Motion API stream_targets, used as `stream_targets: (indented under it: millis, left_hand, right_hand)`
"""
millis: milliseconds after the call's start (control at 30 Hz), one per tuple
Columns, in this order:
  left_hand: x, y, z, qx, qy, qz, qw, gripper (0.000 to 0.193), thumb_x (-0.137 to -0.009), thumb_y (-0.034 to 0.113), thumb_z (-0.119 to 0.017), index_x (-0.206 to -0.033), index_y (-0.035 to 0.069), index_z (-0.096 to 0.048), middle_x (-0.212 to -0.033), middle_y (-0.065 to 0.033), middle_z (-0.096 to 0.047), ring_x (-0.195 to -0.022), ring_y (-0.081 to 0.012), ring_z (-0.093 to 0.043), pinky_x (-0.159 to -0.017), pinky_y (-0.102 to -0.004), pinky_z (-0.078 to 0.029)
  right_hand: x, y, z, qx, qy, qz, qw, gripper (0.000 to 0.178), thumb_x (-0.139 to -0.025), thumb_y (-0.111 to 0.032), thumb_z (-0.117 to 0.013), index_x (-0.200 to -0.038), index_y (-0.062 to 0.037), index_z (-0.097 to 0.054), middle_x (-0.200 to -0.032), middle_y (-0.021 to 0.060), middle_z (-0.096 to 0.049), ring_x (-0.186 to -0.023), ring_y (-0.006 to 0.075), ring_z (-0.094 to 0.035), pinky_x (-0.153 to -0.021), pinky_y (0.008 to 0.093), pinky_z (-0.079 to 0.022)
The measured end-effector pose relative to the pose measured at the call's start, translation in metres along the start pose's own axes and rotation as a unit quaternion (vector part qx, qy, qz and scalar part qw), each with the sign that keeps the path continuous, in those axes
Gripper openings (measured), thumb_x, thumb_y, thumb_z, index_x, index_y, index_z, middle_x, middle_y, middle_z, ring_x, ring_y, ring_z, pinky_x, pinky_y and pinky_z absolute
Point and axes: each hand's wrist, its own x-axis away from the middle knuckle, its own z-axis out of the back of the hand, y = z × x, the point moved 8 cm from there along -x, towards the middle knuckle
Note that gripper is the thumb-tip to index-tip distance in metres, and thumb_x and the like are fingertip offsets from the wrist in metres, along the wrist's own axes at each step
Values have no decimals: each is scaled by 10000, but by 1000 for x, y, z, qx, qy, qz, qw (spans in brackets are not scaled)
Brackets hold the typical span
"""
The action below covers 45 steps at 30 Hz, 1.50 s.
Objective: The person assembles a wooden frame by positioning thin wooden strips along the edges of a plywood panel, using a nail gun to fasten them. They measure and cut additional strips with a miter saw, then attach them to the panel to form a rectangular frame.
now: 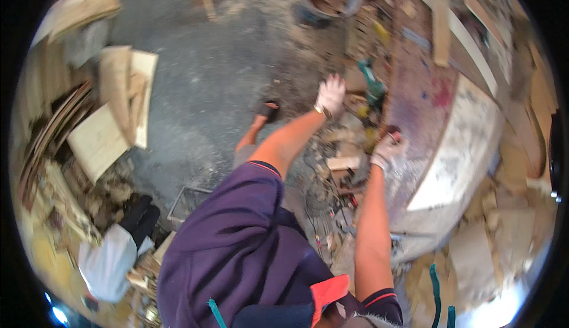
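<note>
My left hand, in a pale work glove, reaches out over the wood scraps beside the workbench, its fingers extended and nothing visible in them. Close to it lies a green tool-like object, too blurred to name. At the edge of the stained workbench, my right hand, also gloved, is closed around something small, dark and reddish whose kind I cannot make out. A white board lies on the bench to the right of that hand.
Scrap wood and small debris pile up along the bench's left side. A bucket holding wood pieces stands at the far end. Plywood sheets lean at the left. A long strip lies on the bench's far end.
</note>
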Motion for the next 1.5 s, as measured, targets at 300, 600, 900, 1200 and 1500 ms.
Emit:
stream_targets:
  millis: [300, 600, 900, 1200, 1500]
  left_hand:
    - [373, -265, 89, 109, -166, 373, 906, 625, -811, 391, -702, -1365, 129, -580, -1383, -173, -557, -1322, -360, -516, -1035, -543, -444]
    - [836, -291, 116, 181, 104, 749, 629, 598, -855, 459, -673, -1326, 103, -575, -1309, -225, -610, -1228, -393, -598, -1001, -514, -499]
    - [946, -137, -84, 444, 161, 806, 357, 724, -823, 547, -687, -1382, 92, -616, -1417, -251, -598, -1311, -378, -585, -1093, -453, -469]
    - [960, -206, -109, 508, 287, 782, 219, 675, -905, 528, -637, -1364, 34, -615, -1352, -287, -632, -1279, -435, -597, -1096, -465, -460]
    - [1128, -312, 81, 471, 544, 625, 303, 331, -986, 287, -584, -904, 17, -755, -929, -76, -779, -970, -212, -710, -971, -358, -504]
  right_hand:
    - [-2, -8, 20, 42, -84, -6, 996, 333, -917, -461, -596, -1066, -196, -731, -1011, 105, -764, -872, 353, -732, -738, 494, -563]
    - [-33, -12, -36, -25, -90, 35, 995, 513, -814, -558, -652, -1037, -117, -792, -1013, 182, -773, -873, 391, -748, -733, 543, -584]
    - [250, -125, -64, -270, -527, -72, 803, 649, -980, -482, -577, -1492, -85, -528, -1426, 95, -636, -1236, 318, -643, -946, 497, -497]
    - [710, -369, 76, -166, -684, 465, 538, 87, -916, -170, -636, -890, -92, -608, -668, 13, -521, -505, 122, -509, -444, 305, -384]
    - [901, -474, 92, -227, -617, 547, 519, 194, -905, -66, -603, -1092, -15, -612, -764, 89, -613, -569, 164, -606, -478, 308, -522]
